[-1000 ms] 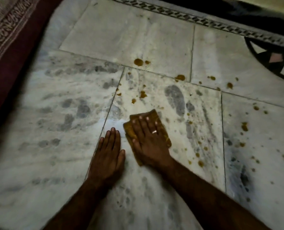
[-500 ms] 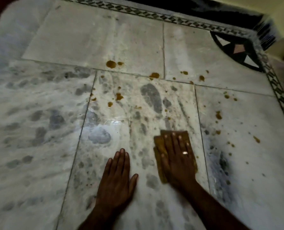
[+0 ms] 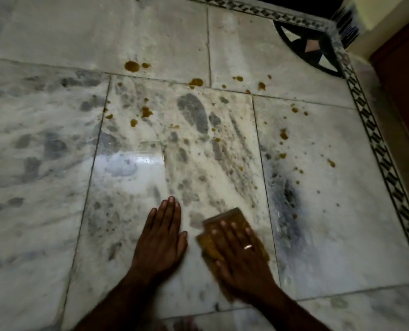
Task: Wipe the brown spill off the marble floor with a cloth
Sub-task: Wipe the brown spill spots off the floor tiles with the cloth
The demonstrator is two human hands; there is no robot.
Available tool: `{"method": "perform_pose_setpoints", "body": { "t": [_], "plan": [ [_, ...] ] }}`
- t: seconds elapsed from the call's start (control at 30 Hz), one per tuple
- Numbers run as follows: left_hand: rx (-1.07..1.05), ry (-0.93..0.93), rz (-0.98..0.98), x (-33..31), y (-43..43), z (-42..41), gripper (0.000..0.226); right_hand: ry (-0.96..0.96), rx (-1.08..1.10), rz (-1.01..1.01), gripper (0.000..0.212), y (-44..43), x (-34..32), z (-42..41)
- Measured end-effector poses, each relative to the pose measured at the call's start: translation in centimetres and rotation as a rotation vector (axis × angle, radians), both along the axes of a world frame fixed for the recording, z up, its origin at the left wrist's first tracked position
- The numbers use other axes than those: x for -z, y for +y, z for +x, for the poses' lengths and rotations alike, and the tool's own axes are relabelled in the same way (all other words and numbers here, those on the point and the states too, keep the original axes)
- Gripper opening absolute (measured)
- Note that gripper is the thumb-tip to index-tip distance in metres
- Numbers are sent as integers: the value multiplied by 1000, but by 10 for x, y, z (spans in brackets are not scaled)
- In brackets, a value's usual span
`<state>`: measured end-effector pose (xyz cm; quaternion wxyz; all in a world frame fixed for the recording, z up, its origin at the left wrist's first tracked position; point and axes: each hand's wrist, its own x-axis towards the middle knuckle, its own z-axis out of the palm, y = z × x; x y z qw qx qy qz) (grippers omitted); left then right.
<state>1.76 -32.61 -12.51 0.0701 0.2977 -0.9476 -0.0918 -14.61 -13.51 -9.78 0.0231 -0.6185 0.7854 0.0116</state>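
right fingers [image 3: 226, 231]: straight, slightly spread, pressing flat on the cloth [image 3: 231, 216]; none curl round it.
right hand [image 3: 240, 256]: palm down on the cloth, ring [image 3: 247, 246] on one finger, slightly blurred.
cloth: mustard-brown, folded flat under the right hand, with its far edge showing beyond the fingertips.
left fingers [image 3: 169, 213]: straight, held together, holding nothing.
left hand [image 3: 160, 242]: flat on the bare marble floor [image 3: 43, 211], just beside the cloth and not touching it.
brown spill [image 3: 132, 66]: drops scattered over the tiles farther out and to the right, apart from the cloth.
smears [image 3: 222, 149]: faint brownish streaks ahead of the cloth.
border [image 3: 375, 144]: dark patterned inlay along the right edge.
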Motion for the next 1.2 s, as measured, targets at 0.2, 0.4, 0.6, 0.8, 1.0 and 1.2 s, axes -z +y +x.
{"method": "perform_pose_setpoints", "body": {
  "t": [0.2, 0.4, 0.6, 0.8, 1.0, 1.2],
  "plan": [
    [98, -36, 63, -4, 13, -20, 71, -9, 436, 17, 63, -14, -3, -82],
    [112, -55, 55, -12, -3, -47, 68, -122, 378, 80, 70, -105, -3, -109],
    [85, -49, 31, -5, -2, -52, 63, -100, 116, 41, 66, -64, 1, -55],
    [59, -57, 22, -1, -4, -66, 66, -59, 139, 50, 63, 6, 3, -53],
    [84, -44, 61, -3, -22, -106, 67, -62, 442, 17, 63, -29, 5, -121],
    [107, 21, 59, 2, -54, -157, 63, -38, 371, -24, 60, -97, 4, -120]
  ]
}}
